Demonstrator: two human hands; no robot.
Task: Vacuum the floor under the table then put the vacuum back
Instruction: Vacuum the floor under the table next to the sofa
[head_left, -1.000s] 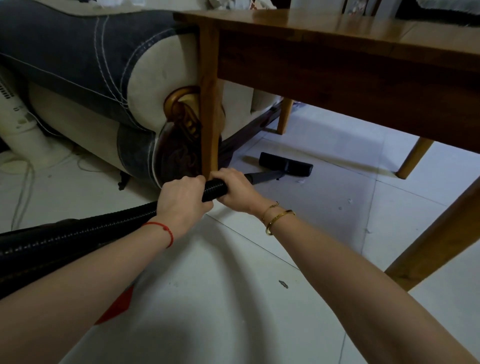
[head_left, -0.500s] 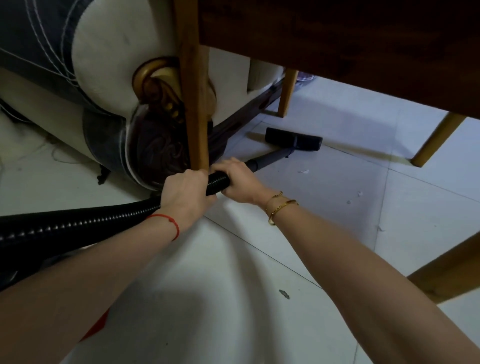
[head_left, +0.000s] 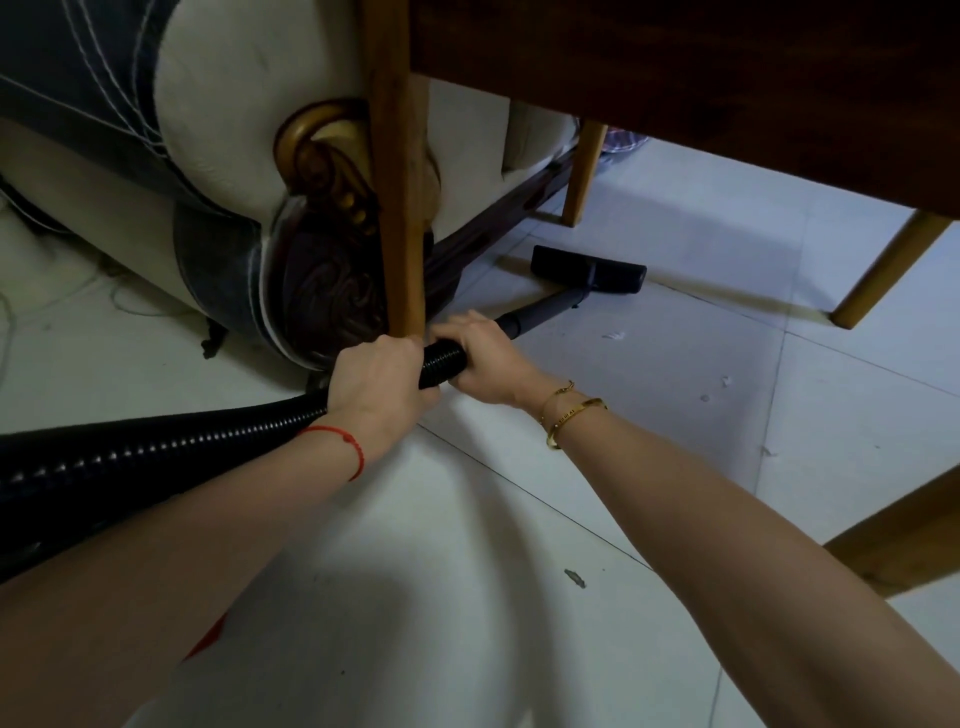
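Note:
A black ribbed vacuum hose (head_left: 156, 457) runs from the left edge to both hands. My left hand (head_left: 376, 382) grips the hose just behind my right hand (head_left: 483, 358), which holds the hose's front end where it joins the dark wand (head_left: 545, 309). The wand slants low over the white tiled floor (head_left: 649, 415) to the flat black floor head (head_left: 589, 269), which lies on the tiles beneath the wooden table (head_left: 675, 78). The vacuum's body is out of view.
The near table leg (head_left: 397, 208) stands right beside my hands; other legs (head_left: 584, 176) (head_left: 883, 275) (head_left: 898, 540) ring the floor under the table. A cream and dark sofa (head_left: 234, 156) with carved wood sits to the left. Small scraps (head_left: 613, 335) and a dark speck (head_left: 574, 577) dot the tiles.
My view has dropped lower and closer under the table. The floor head has slid farther in beneath the table and slightly right. Both hands keep their grip on the hose.

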